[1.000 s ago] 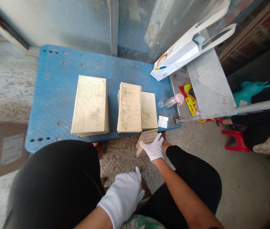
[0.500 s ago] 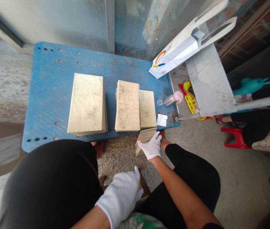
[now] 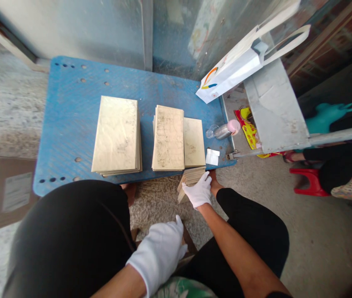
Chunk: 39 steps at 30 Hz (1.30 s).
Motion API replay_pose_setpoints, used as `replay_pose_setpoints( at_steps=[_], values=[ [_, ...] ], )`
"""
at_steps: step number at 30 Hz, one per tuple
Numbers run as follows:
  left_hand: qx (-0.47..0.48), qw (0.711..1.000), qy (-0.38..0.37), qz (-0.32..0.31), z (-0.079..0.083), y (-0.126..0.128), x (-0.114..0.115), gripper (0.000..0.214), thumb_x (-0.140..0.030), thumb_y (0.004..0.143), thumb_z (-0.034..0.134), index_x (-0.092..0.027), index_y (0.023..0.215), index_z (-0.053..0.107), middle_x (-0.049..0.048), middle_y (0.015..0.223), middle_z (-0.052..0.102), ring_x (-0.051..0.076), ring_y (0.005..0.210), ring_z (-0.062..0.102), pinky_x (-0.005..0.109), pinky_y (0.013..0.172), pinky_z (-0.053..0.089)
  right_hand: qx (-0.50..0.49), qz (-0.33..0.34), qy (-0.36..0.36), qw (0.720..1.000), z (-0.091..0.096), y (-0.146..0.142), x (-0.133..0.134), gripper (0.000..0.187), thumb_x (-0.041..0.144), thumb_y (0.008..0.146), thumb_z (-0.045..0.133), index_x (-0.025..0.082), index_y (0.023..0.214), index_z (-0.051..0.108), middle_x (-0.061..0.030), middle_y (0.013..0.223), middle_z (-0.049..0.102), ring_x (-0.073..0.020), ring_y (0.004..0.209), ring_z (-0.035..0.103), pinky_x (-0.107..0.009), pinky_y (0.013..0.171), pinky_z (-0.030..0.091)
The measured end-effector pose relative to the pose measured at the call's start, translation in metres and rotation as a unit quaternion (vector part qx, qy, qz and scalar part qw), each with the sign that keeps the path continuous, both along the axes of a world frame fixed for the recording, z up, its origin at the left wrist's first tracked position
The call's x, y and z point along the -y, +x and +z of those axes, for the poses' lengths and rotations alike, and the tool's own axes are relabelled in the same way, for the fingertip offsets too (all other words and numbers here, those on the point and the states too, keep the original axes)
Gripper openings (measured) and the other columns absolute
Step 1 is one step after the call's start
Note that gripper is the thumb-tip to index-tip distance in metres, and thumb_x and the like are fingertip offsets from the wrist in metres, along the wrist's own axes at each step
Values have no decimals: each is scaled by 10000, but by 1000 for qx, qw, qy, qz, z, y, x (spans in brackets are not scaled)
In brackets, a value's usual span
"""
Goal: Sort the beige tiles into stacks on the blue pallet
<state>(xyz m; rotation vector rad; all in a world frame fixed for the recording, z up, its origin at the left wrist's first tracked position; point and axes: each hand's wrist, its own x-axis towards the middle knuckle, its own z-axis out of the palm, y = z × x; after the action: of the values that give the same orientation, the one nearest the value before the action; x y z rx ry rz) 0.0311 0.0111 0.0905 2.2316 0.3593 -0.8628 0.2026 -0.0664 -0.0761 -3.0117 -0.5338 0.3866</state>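
Note:
My right hand point(image 3: 198, 191), in a white glove, reaches down between my knees and rests with its fingers on a leaning bundle of cream tiles point(image 3: 190, 181) standing on the ground under the platform's edge. My left hand point(image 3: 160, 252), also gloved, hangs low by my left thigh, its fingers curled over a brown object that I cannot make out. On the blue platform point(image 3: 73, 111) lie a large stack of cream tiles point(image 3: 116, 135), a second stack point(image 3: 168, 138) and a lower one point(image 3: 194, 142) beside it.
A small white paper point(image 3: 212, 157) and a clear bottle with a pink cap point(image 3: 223, 131) lie at the platform's right end. A white paper bag point(image 3: 239, 64) leans on a grey metal bench point(image 3: 272, 107). A cardboard box point(image 3: 2, 190) sits at left. Another person sits at right by a red stool point(image 3: 309, 182).
The view shifts slightly. Both hands stay almost where they were, the right on the leaning tiles.

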Motion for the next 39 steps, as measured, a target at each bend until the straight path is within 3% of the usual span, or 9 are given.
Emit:
replay_pose_setpoints(
  at_steps=[21,32,39],
  values=[
    [13,1000,-5,22,-4,-3,1,546,-366,938,442,-59,1389,462,215,1022,682,292,959,674,399,836,501,-1,-1,-10,1000,6,2,-1,1266,634,592,712,16,1526,121,-248,1321,415,-401,1076,538,-473,891,477],
    [39,999,-3,30,-10,-8,4,546,-397,937,414,-73,1373,473,198,1026,679,269,924,661,389,828,501,-12,-8,-2,1000,5,3,-1,1280,623,585,726,28,1533,105,-235,1305,428,-403,1101,526,-479,923,461],
    [10,1000,-6,14,-3,-3,1,539,-342,928,441,-73,1394,457,202,1056,675,284,953,659,397,838,498,-5,-6,-5,1000,3,1,-1,1266,611,601,716,12,1530,99,-243,1329,409,-398,1106,510,-467,917,464]
  ],
)
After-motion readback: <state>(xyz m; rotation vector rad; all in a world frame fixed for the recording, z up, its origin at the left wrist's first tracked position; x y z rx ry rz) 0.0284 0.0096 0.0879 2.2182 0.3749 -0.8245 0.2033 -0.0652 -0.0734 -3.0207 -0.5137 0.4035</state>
